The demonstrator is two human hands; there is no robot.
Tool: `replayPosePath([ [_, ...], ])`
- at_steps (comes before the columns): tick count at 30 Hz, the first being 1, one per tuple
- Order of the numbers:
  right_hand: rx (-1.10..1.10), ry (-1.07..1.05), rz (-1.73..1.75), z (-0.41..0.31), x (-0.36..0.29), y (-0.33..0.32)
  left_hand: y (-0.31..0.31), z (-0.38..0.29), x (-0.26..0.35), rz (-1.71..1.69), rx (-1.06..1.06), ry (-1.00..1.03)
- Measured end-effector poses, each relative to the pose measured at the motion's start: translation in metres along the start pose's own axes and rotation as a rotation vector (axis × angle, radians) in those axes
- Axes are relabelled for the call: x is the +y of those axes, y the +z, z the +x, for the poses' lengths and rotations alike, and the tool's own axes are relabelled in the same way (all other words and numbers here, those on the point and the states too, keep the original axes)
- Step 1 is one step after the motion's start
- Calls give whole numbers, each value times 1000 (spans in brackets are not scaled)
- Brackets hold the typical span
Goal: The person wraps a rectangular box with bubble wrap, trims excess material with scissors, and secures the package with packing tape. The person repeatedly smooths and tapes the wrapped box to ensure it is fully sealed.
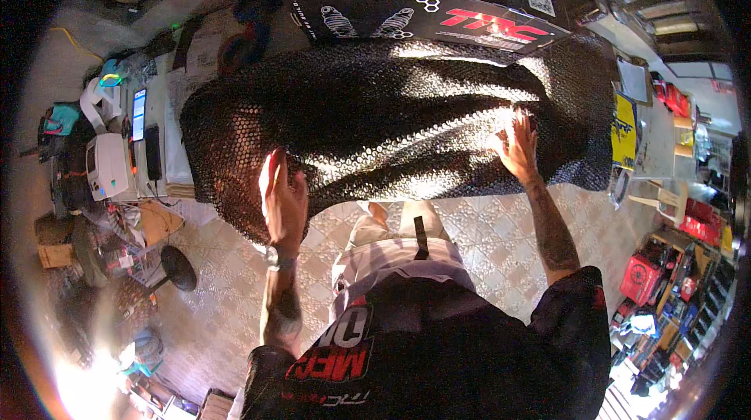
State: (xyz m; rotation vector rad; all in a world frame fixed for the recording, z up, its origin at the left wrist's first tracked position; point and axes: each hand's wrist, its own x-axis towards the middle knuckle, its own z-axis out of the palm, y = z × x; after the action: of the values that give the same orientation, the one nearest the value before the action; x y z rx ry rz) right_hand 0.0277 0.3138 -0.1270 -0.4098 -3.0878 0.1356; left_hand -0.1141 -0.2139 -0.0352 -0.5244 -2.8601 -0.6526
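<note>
A wide sheet of black bubble wrap [387, 121] lies spread and creased before me, its near edge drooping over the front of the work surface. My left hand [283, 203] is at its left part, fingers upright and slightly apart, against or just over the wrap; whether it pinches the sheet is unclear. Further right, my right hand [516, 144] rests with spread fingers on a bright fold. Behind the wrap stands a black printed cardboard box [422, 15] with shock absorbers pictured on it, touching or close to the sheet's far edge.
A white label printer [109, 165], a lit phone [139, 115] and a black slim object [152, 153] lie to the left. On the right are a yellow package [623, 131], a plastic stool [666, 200] and shelves holding red boxes [645, 274]. A round black seat [178, 268] stands at lower left.
</note>
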Motion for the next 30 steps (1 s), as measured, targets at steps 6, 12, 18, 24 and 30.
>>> replayPosePath([
  [6,-81,49,13,-24,-41,-3,132,103,-1,311,-207,-35],
  [12,-133,77,139,-30,-54,-14,129,146,-58,161,-429,40],
  [18,261,289,971,114,38,-118,36,255,-41,-820,85,-415],
  [24,-285,560,1450,251,68,-144,129,347,-125,-1145,-277,-519],
  [30,-270,544,1616,256,40,-125,160,334,-142,-1149,-394,-514],
])
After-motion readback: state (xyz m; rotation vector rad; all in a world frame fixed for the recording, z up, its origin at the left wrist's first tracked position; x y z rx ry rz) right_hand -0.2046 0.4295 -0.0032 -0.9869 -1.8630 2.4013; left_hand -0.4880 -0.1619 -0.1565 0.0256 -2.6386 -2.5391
